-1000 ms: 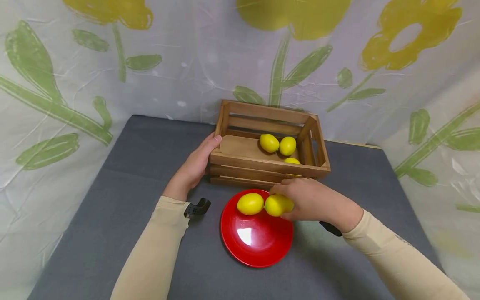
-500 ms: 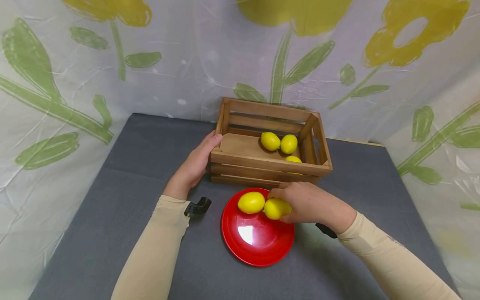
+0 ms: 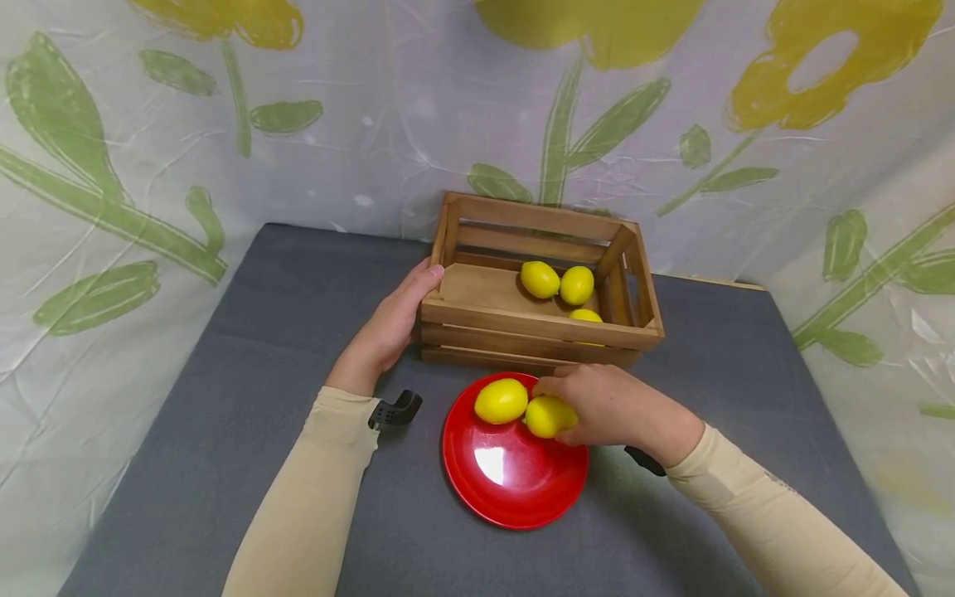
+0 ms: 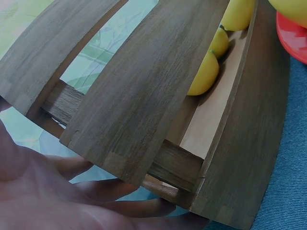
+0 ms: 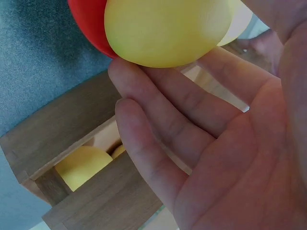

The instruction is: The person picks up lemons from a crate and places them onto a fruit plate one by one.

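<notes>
lemon (image 3: pixel 550 417) sits in right grip (image 3: pixel 615 410) while left grip (image 3: pixel 388 327) touches crate (image 3: pixel 515 321).

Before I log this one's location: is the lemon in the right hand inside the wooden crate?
No, the right hand grips that lemon at the red plate, on the near side of the wooden crate.

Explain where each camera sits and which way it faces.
Head: on the person's head, facing forward and down at the wooden crate, red plate and lemons; left hand, right hand and both sleeves show.
Left wrist: on that wrist, facing the crate's slats; part of the left hand shows, fingers included.
Right wrist: on that wrist, facing a lemon at the right hand's fingers; palm shows too.
Shared: both wrist views show the crate, lemons and part of the plate.
</notes>
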`<state>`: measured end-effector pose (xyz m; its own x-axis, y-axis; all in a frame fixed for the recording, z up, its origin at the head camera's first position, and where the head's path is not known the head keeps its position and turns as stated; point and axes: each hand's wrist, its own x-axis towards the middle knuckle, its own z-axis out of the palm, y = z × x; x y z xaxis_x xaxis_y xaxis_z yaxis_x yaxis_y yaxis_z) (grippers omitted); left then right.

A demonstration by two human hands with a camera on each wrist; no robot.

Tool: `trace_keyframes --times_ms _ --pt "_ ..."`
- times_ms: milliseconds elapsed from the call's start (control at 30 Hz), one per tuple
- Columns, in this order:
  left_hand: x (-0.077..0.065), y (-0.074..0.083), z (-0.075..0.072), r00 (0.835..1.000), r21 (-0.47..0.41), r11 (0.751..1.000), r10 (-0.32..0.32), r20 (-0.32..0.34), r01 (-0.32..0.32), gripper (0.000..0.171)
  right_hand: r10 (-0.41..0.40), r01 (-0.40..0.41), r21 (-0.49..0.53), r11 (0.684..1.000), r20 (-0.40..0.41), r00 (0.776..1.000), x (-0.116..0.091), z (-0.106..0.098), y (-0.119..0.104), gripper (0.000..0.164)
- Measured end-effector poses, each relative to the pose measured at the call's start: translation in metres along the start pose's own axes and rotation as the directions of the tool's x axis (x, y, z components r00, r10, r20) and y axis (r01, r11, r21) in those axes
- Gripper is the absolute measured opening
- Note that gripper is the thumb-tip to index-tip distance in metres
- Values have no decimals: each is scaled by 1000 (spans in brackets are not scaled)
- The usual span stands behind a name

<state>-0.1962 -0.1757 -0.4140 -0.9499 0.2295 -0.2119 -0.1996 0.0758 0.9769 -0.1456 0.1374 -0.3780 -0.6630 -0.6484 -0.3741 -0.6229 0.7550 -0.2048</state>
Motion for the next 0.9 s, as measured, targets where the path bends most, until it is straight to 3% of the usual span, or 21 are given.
trace_keyframes --times_ms 400,600,733,900 --pt "-2 -7 -2 999 -2 1000 -29 -23 29 85 9 -9 -14 1000 -3 1000 0 7 -5 53" --pt "-2 -6 -2 1000 7 1000 -11 -8 11 85 11 -11 -14 1000 -9 1000 -4 4 -5 53" --pt "-1 -4 -1 1000 9 1000 -4 -2 4 86 11 -11 -6 1000 -9 1000 -7 -9 -7 54" --pt "0 -2 0 1000 14 1000 -1 1 1 85 -22 22 -9 1000 -40 999 -17 -43 -13 56"
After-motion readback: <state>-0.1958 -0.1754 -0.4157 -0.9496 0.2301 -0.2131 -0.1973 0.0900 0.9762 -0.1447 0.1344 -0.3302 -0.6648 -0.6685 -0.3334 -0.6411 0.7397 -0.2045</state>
